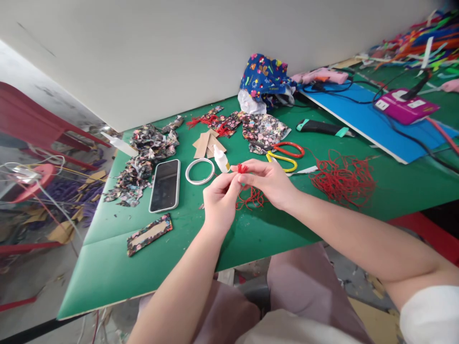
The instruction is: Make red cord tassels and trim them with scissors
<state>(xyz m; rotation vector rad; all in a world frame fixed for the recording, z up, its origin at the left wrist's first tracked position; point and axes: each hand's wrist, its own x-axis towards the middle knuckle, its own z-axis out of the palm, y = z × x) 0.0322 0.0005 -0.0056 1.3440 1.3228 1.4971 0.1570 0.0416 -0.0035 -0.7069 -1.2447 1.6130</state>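
Both hands meet over the middle of the green table [201,234]. My left hand [222,193] pinches a small bundle of red string [243,168] from the left. My right hand [270,181] closes on the same bundle from the right, fingertips touching the left ones. Loops of red string hang below the fingers onto the table. Just beyond them stands a small white glue bottle [221,160]. Scissors with a red and a yellow handle [287,160] lie past my right hand. A loose tangle of red string [342,179] is to the right.
On the left lie a phone [165,186], a tape ring [200,171], a fabric-covered card strip [149,234] and floral fabric scraps [154,143]. Cardboard pieces [208,143], a box cutter [324,128], a blue board [380,119] and a purple power strip [405,106] are farther back.
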